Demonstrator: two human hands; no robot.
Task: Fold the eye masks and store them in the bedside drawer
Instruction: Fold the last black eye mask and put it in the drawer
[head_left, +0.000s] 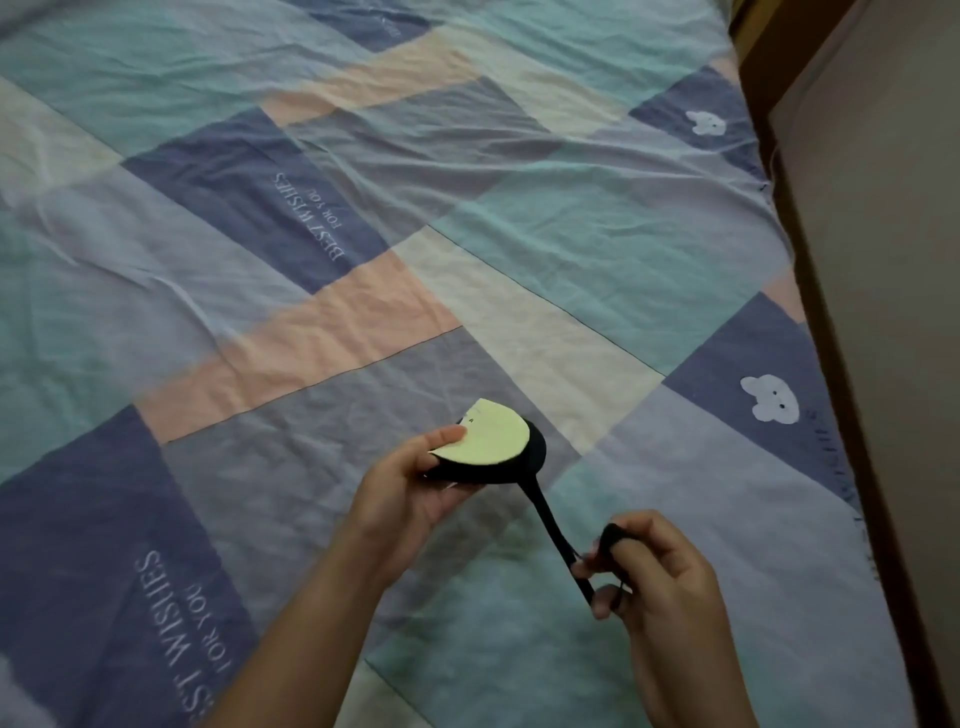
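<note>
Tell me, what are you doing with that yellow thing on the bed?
A person is folding an eye mask above the patchwork bedspread. The left hand holds the mask doubled over, yellow side up with black underneath. The right hand pinches the black strap, which runs taut between the two hands and loops round the fingers. No drawer shows here, so the mask is not stored yet.

Body in view: two forearms and both hands only, entering from the bottom edge. Left hand, right hand. Arms bare as far as the frame shows, no sleeve or cuff visible. No gloves, rings, watch or bands. Nails short, unpainted. Nothing above the forearms in view.
</note>
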